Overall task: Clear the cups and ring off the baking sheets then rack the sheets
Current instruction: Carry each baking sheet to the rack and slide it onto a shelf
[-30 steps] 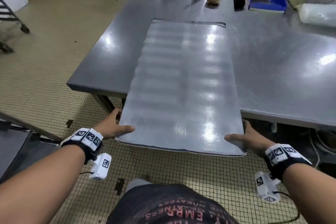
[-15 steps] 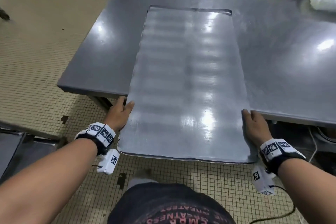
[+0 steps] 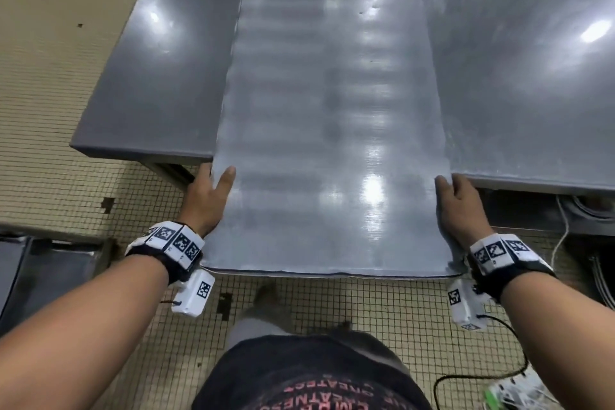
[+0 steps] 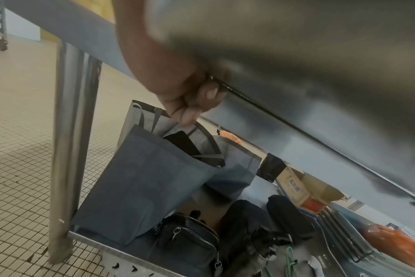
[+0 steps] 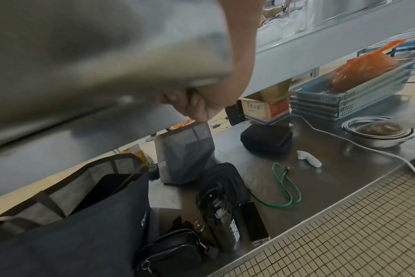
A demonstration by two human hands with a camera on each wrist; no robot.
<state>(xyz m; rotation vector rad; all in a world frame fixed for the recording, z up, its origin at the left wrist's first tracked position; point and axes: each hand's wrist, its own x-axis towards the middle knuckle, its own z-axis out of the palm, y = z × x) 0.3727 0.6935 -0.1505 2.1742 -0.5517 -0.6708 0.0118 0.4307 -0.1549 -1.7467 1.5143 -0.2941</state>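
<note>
steel baking sheet (image 3: 327,130) — fingers (image 4: 190,105) curled beneath

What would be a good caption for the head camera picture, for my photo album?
Both hands, left hand and right hand, grip a bare baking sheet overhanging the steel table.

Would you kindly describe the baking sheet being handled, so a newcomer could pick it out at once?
Start at the grey steel table. The baking sheet lies lengthwise on its top, its near end overhanging the front edge, where the left hand and right hand grip its two long sides. It is paler than the tabletop, bare and faintly rippled.
</note>
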